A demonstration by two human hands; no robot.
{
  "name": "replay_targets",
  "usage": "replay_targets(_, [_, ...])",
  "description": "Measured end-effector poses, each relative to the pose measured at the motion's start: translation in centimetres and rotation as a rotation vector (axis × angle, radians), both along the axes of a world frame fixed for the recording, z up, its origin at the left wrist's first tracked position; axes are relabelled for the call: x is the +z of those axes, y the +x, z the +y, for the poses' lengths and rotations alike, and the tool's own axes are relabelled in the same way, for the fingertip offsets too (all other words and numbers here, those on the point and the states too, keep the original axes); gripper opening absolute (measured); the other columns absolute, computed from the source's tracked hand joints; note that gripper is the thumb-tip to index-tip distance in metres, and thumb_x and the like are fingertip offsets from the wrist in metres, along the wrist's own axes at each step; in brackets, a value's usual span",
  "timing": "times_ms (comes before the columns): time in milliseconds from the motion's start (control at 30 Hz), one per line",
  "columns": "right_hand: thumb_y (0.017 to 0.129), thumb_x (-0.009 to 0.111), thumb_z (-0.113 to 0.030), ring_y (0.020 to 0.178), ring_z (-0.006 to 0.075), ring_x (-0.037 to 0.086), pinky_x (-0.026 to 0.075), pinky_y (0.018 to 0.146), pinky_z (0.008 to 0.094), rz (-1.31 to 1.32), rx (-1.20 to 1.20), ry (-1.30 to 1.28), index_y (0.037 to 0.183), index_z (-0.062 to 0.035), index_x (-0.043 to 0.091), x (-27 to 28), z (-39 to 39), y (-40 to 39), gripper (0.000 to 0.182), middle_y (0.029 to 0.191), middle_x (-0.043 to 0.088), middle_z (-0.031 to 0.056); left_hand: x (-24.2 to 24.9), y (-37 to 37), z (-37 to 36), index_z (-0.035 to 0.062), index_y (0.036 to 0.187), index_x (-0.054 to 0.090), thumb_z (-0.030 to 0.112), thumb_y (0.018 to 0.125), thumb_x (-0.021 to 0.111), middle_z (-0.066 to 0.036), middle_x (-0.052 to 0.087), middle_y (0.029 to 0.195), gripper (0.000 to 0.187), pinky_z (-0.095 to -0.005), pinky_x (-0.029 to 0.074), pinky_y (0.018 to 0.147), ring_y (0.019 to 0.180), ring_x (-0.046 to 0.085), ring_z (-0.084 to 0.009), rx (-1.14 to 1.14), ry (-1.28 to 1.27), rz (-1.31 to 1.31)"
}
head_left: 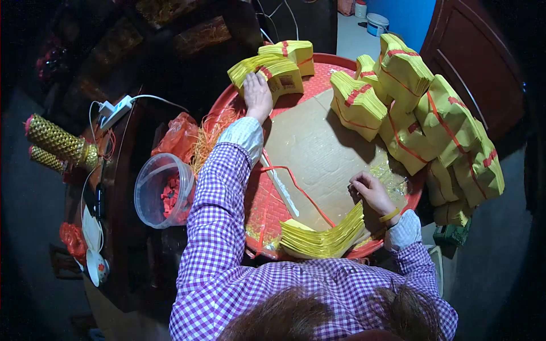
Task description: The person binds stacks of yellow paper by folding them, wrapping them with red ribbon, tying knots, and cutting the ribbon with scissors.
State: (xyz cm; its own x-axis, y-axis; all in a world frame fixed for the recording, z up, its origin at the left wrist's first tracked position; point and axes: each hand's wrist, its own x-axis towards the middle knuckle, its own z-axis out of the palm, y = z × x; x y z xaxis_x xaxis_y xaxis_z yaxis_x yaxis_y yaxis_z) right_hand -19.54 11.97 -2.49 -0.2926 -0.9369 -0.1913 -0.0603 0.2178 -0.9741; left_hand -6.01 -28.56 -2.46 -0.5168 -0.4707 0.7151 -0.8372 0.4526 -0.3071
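Observation:
My left hand (257, 95) reaches to the far left of the round red tray (327, 59) and grips a stack of yellow paper (284, 81) with a red band; its thumb is hidden. Another banded stack (303, 52) stands just behind. Over the right side of the cardboard sheet (310, 148), my right hand (372, 194) hovers with loosely bent fingers, and I see nothing in them. Close to my body, a curved, loose-edged stack of yellow paper (324, 236) lies on the tray's near edge. A red strip (304, 192) crosses the cardboard beside a whitish stick (280, 186).
Several banded yellow paper bundles (449, 122) are heaped at the right, beyond the tray's rim. At the left are a clear plastic tub (149, 196) with red pieces, a red plastic bag (177, 136), orange-red strands (213, 133) and a white power strip (118, 111).

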Motion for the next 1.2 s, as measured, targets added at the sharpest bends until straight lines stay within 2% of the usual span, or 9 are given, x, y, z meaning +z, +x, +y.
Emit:
replay_targets(200, [0.088, 0.052, -0.011, 0.061, 0.0105, 0.052, 0.042, 0.054, 0.0202, 0.013, 0.01, 0.003, 0.089, -0.0036, 0.056, 0.0, -0.1, 0.0, 0.009, 0.073, 0.058, 0.0039, 2.2, 0.3, -0.7, -0.0039, 0.115, 0.046, 0.013, 0.082, 0.043, -0.022, 0.05, 0.122, 0.037, -0.0426, 0.031, 0.099, 0.119, 0.044, -0.0333, -0.019, 0.199, -0.065])
replay_targets(333, [0.089, 0.052, -0.012, 0.061, 0.0103, 0.052, 0.042, 0.054, 0.0202, 0.041, -0.006, 0.011, 0.089, -0.0034, 0.056, -0.2, 0.0, 0.1, 0.009, 0.073, 0.058, 0.004, 2.0, 0.3, -0.3, -0.0039, 0.113, 0.048, 0.014, 0.082, 0.043, -0.024, 0.049, 0.123, 0.036, -0.0391, 0.028, 0.1, 0.118, 0.044, -0.034, -0.084, 0.256, -0.087])
replay_targets(500, [0.089, 0.052, -0.012, 0.062, 0.0102, 0.053, 0.042, 0.054, 0.0205, 0.169, 0.03, -0.036, 0.088, -0.0032, 0.056, -1.1, 0.0, -0.4, 0.009, 0.073, 0.058, 0.004, 1.2, 0.9, -0.2, -0.0036, 0.116, 0.045, 0.011, 0.08, 0.045, -0.021, 0.051, 0.121, 0.038, -0.0417, 0.032, 0.099, 0.118, 0.045, -0.0324, -0.122, 0.117, -0.047])
replay_targets(700, [0.089, 0.052, -0.011, 0.062, 0.0103, 0.053, 0.042, 0.055, 0.0207, 0.119, 0.029, 0.017, 0.088, -0.0029, 0.057, -0.1, 0.0, 0.0, 0.01, 0.074, 0.059, 0.004, 1.0, 0.9, -0.2, -0.0031, 0.11, 0.047, 0.011, 0.079, 0.047, -0.023, 0.052, 0.118, 0.035, -0.0419, 0.033, 0.097, 0.114, 0.048, -0.0331, -0.163, 0.048, -0.013])
replay_targets(833, [0.088, 0.052, -0.011, 0.062, 0.0106, 0.053, 0.042, 0.055, 0.0207, 0.181, 0.037, -0.002, 0.089, -0.0026, 0.057, 0.1, 0.0, 0.1, 0.01, 0.074, 0.059, 0.004, 2.1, 0.1, 0.7, -0.0029, 0.104, 0.049, 0.012, 0.078, 0.049, -0.022, 0.055, 0.107, 0.029, -0.0394, 0.038, 0.088, 0.102, 0.053, -0.0327, -0.082, 0.382, 0.075])
replay_targets(867, [0.088, 0.052, -0.011, 0.062, 0.0106, 0.053, 0.042, 0.055, 0.0207, 0.184, 0.032, -0.004, 0.089, -0.0026, 0.057, 0.2, -0.1, 0.0, 0.01, 0.074, 0.059, 0.004, 2.8, -0.2, 0.6, -0.0029, 0.104, 0.049, 0.012, 0.078, 0.049, -0.022, 0.055, 0.107, 0.029, -0.0394, 0.038, 0.088, 0.102, 0.053, -0.0327, -0.087, 0.38, 0.077])
replay_targets(1000, [0.085, 0.053, -0.009, 0.064, 0.0132, 0.054, 0.045, 0.06, 0.0238, 0.114, 0.022, 0.022, 0.087, -0.0011, 0.058, 0.9, 0.0, 0.3, 0.01, 0.076, 0.06, 0.0051, 5.7, -0.5, -0.7, -0.002, 0.1, 0.049, 0.012, 0.076, 0.051, -0.021, 0.058, 0.098, 0.027, -0.0381, 0.041, 0.084, 0.094, 0.055, -0.0322, 0.109, 0.642, 0.127])
replay_targets(1200, [0.084, 0.053, -0.01, 0.064, 0.0134, 0.054, 0.045, 0.06, 0.0238, 0.222, 0.043, 0.031, 0.087, -0.0012, 0.058, 0.0, 0.1, -0.2, 0.01, 0.077, 0.061, 0.0054, 5.6, -0.6, -1.4, -0.0019, 0.102, 0.045, 0.014, 0.075, 0.052, -0.015, 0.059, 0.078, 0.032, -0.0384, 0.042, 0.076, 0.077, 0.056, -0.0335, 0.169, 0.804, 0.212])
